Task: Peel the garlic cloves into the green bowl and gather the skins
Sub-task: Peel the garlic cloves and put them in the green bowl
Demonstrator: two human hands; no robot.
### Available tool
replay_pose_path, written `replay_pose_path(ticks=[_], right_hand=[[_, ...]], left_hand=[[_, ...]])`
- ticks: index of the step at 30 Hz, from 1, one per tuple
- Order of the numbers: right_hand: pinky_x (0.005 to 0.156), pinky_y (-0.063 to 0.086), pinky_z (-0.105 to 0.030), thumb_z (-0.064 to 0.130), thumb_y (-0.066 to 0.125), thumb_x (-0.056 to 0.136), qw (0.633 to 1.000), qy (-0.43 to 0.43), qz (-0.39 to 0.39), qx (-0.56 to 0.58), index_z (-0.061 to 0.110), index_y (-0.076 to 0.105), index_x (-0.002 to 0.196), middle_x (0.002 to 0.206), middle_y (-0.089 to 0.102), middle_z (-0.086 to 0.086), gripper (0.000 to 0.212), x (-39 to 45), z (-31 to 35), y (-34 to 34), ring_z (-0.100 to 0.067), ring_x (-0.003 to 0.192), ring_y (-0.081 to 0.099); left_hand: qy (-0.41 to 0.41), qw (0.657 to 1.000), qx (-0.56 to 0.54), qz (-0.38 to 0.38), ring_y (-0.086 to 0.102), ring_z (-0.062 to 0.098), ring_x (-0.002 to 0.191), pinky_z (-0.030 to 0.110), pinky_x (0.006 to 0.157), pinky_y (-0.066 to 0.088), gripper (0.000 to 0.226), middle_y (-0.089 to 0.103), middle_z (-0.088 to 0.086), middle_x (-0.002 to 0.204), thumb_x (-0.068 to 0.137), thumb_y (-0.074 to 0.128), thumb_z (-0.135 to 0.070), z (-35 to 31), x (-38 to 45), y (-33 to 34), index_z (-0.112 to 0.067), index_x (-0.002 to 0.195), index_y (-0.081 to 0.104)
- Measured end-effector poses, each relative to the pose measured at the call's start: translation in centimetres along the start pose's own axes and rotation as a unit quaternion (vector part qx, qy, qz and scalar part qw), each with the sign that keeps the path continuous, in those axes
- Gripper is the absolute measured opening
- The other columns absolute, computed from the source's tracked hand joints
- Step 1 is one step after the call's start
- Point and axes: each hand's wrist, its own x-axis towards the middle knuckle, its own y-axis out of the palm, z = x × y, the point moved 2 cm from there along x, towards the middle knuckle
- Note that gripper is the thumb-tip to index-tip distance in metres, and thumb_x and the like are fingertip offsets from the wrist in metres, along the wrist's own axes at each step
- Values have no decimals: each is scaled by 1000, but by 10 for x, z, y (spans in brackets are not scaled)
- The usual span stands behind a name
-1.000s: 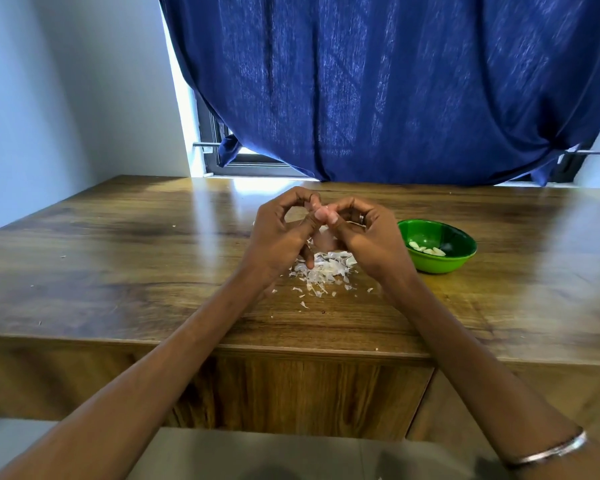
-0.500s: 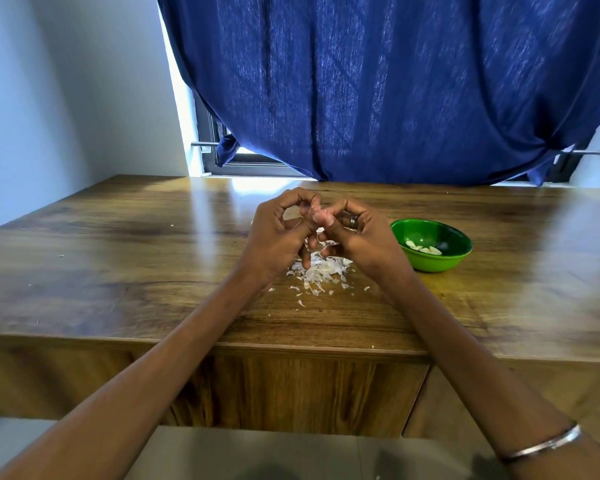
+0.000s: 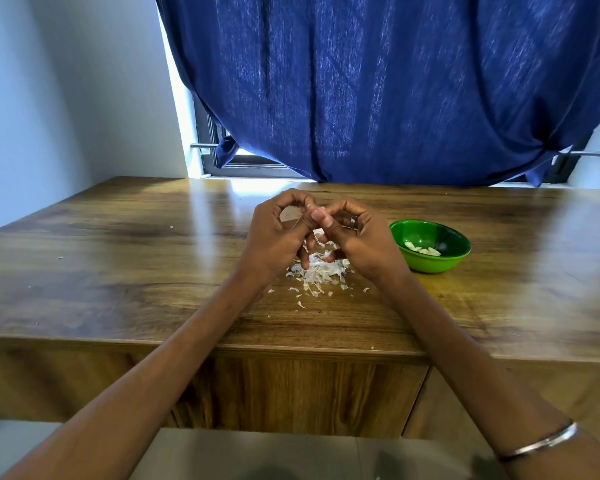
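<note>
Almost nothing had changed in the last second: the left hand [image 3: 274, 237] and right hand [image 3: 357, 237] stayed fingertip to fingertip above the skins [image 3: 317, 271] on the surface [image 3: 118, 271], apparently pinching a clove hidden between them, so peeling continued; peeled cloves [image 3: 423, 249] lay in the green bowl [image 3: 430, 265] just to the right

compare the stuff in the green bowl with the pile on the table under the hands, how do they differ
The peeled cloves are a few plump, smooth, solid pieces; the skins are many thin, ragged flakes. The cloves sit contained inside the green bowl; the skins lie loose on the wooden table, with stray bits scattered around the heap. Both are pale, whitish garlic material.
</note>
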Motion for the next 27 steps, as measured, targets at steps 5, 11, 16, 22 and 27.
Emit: replay_pose_path(ticks=[5, 11, 16, 22, 27], right_hand=[[53, 56, -26, 21, 69, 93, 1000, -15, 8, -21, 20, 66, 88, 90, 70, 1, 6, 0, 3, 0, -3, 70, 66], [53, 56, -27, 19, 70, 92, 1000, -18, 6, -25, 24, 66, 84, 88, 70, 3, 10, -1, 3, -1, -1, 69, 65], [53, 55, -27, 17, 69, 93, 1000, -17, 5, -25, 16, 66, 89, 93, 70, -3, 5, -1, 0, -1, -2, 69, 64], [52, 56, -26, 19, 69, 93, 999, -11, 2, -30, 3, 63, 94, 93, 70, -7, 17, 0, -2, 0, -5, 69, 66], [52, 57, -30, 25, 68, 95, 1000, -4, 1, -25, 8, 62, 89, 94, 72, -14, 19, 0, -2, 3, -14, 72, 68]], left_hand=[[-14, 1000, -7, 12, 56, 11, 54, 25, 38, 46, 9, 64, -5, 74, 96, 69, -9, 0, -1, -1, -6, 93, 61], [-12, 1000, -1, 14, 56, 12, 52, 25, 39, 47, 10, 64, 0, 72, 94, 70, -8, -1, -2, -1, -4, 93, 62], [3, 1000, 26, 17, 56, 10, 50, 24, 38, 47, 11, 60, -9, 67, 95, 69, -6, 0, -1, -1, 1, 97, 61], [19, 999, 34, 1, 55, 11, 47, 26, 38, 48, 8, 56, -6, 65, 95, 69, -6, 2, -1, -1, -3, 95, 62], [15, 1000, 23, 1, 56, 11, 50, 27, 40, 49, 5, 63, -10, 72, 99, 65, -6, 2, -1, -1, -5, 94, 62]])
